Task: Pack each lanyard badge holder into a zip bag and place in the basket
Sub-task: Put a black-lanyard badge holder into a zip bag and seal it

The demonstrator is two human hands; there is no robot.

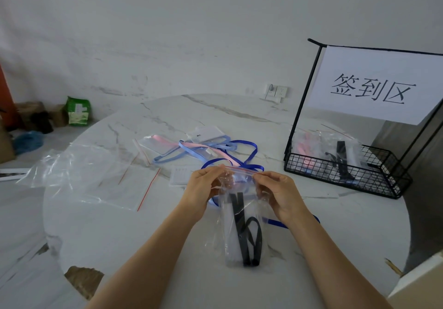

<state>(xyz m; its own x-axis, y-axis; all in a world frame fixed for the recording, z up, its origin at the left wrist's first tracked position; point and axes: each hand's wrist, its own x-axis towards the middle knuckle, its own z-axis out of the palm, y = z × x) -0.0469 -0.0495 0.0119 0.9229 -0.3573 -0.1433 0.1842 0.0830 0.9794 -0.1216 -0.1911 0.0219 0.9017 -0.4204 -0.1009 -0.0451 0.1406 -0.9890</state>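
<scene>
Spanning most of the view, a round marble table [335, 225] is seen; toward its right side a black wire basket [335, 172] is set, filled bags [309, 145] inside. Above the near side a clear zip bag [229, 236] is held, its red-lined top pinched at either end by the left hand [203, 185] and the right hand [280, 192]. A black lanyard [237, 209] is seen folded inside it

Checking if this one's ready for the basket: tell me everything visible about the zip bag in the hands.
The zip bag is clear, thin, crinkled plastic with a red strip along its mouth. It is held upright, mouth up. The left hand and right hand pinch its top edge at either end. Inside are a black lanyard and a pale badge holder. Whether the seal is shut cannot be told.
</scene>
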